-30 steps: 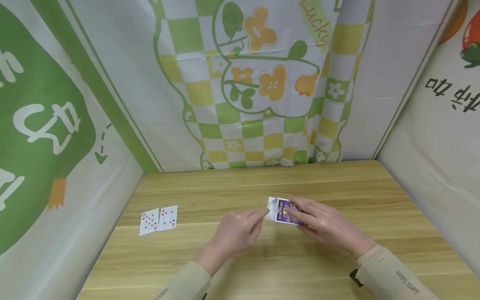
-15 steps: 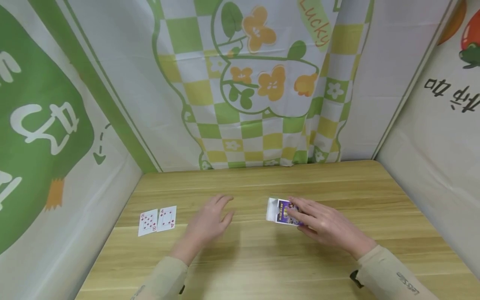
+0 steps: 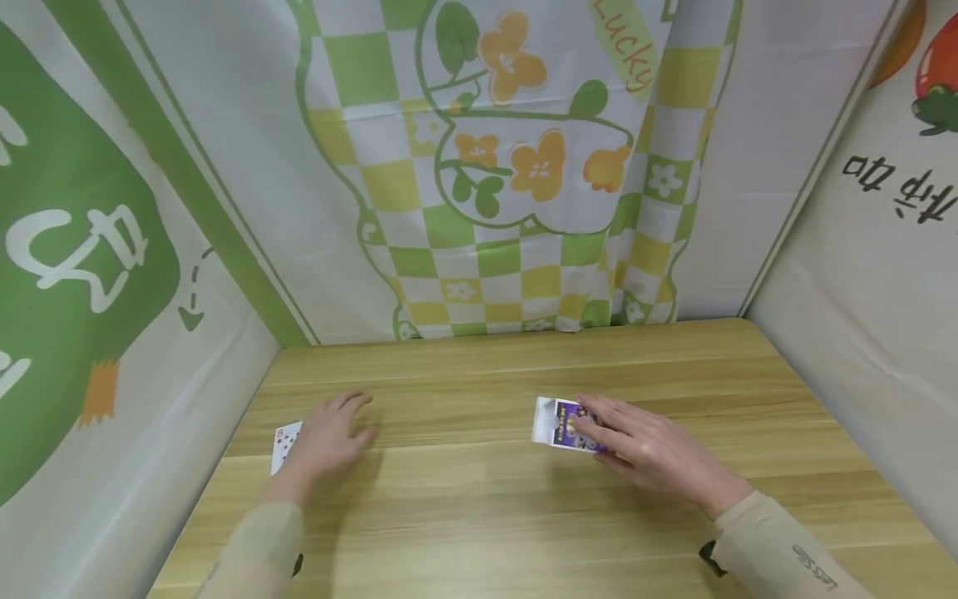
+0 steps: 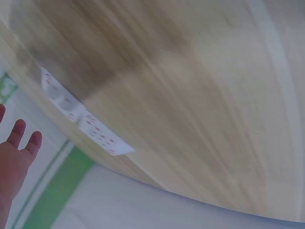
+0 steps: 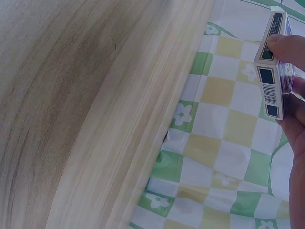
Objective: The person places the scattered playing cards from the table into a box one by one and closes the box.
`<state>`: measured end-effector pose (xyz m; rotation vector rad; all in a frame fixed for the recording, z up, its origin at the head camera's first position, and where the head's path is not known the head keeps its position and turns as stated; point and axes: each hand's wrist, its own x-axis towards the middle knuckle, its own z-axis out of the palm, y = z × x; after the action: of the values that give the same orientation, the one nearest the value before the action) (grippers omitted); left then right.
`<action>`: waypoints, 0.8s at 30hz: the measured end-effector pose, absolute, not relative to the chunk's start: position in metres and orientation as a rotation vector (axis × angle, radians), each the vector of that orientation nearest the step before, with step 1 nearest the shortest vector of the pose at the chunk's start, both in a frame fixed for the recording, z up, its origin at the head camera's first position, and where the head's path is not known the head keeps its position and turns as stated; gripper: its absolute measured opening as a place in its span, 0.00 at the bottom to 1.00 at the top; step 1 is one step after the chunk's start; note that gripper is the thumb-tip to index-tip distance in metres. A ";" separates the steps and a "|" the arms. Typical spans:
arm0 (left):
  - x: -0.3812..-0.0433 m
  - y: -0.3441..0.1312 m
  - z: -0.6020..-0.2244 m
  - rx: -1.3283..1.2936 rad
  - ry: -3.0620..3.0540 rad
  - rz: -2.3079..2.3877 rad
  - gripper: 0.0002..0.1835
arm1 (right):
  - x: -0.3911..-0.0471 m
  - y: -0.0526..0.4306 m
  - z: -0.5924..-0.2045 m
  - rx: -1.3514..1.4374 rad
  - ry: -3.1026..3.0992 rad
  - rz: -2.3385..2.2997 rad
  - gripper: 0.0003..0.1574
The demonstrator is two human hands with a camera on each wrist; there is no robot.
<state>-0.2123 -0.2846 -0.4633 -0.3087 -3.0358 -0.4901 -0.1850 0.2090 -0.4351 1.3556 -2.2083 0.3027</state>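
Note:
In the head view my left hand (image 3: 327, 441) reaches over the left side of the table, fingers loosely extended and holding nothing. Part of the eight of diamonds (image 3: 283, 445) shows beside it; the hand hides the other card. The left wrist view has both face-up playing cards lying end to end, the four of diamonds (image 4: 59, 95) and the eight (image 4: 102, 133), with the left fingers (image 4: 16, 133) apart from them. My right hand (image 3: 654, 445) grips a purple playing-card box (image 3: 566, 424) whose white flap stands open to the left. Its barcode end (image 5: 270, 93) shows in the right wrist view.
The wooden table (image 3: 464, 516) fills the lower part of the head view. Cloth walls stand along its left, back and right edges, the back one a green and yellow checked curtain (image 3: 501, 258).
My left hand has left the box's flap and travelled left across the table to above the cards. The right hand keeps hold of the card box in the same spot.

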 end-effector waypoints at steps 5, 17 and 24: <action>-0.210 -0.305 -0.470 -0.293 -3.054 -0.439 0.32 | -0.184 0.209 -0.435 1.357 -2.193 0.304 0.29; -0.206 -0.336 -0.496 -0.369 -3.076 -0.393 0.34 | -0.183 0.208 -0.435 1.362 -2.207 0.302 0.29; -0.204 -0.332 -0.488 -0.409 -3.079 -0.327 0.32 | -0.183 0.208 -0.435 1.351 -2.213 0.302 0.30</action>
<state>-0.2043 -0.3318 -0.4884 -0.4091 -3.0785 -0.3268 -0.1828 0.2082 -0.4347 1.3511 -2.2130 0.3020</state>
